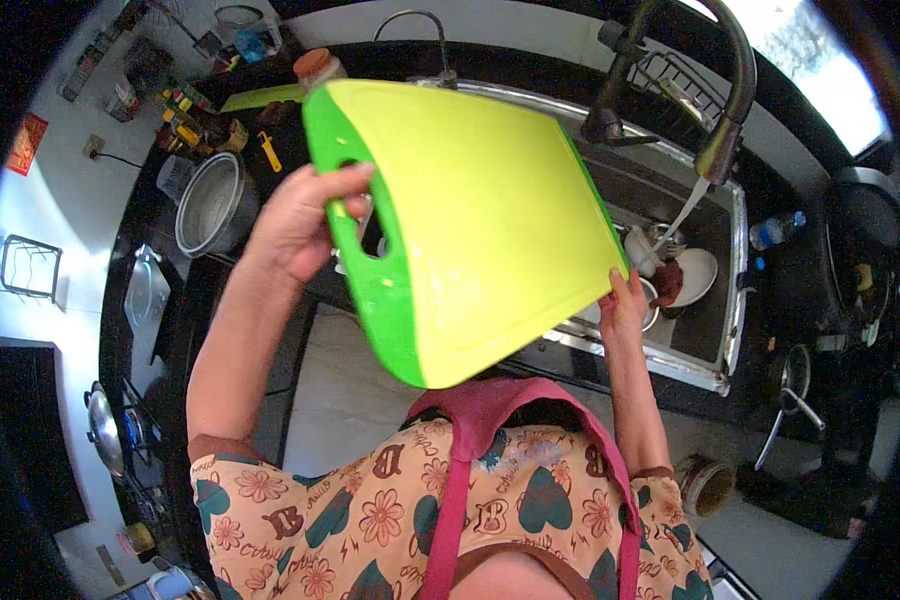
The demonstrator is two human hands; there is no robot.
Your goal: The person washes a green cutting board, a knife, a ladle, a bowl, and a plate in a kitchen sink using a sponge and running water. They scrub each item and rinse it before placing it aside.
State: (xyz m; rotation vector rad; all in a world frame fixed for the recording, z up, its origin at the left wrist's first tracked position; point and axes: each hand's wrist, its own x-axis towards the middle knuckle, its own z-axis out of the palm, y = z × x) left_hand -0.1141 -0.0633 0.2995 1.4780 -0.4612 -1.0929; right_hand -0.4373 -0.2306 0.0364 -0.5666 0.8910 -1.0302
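A large yellow-green cutting board with a darker green handle edge is held up in front of me, tilted, over the counter and part of the sink. My left hand grips the board through its handle slot, thumb on the face. At the opposite lower corner, my right hand pinches the board's edge with thumb and fingers. Small pale specks cling to the green edge. Beyond the board, water runs from a dark faucet into the sink, where a white bowl and a reddish-brown scrubber lie.
A metal pot stands on the left counter near a yellow peeler and a lidded jar. A lidded pan sits by the stove. Behind the sink is a dish rack; a plastic bottle lies to its right.
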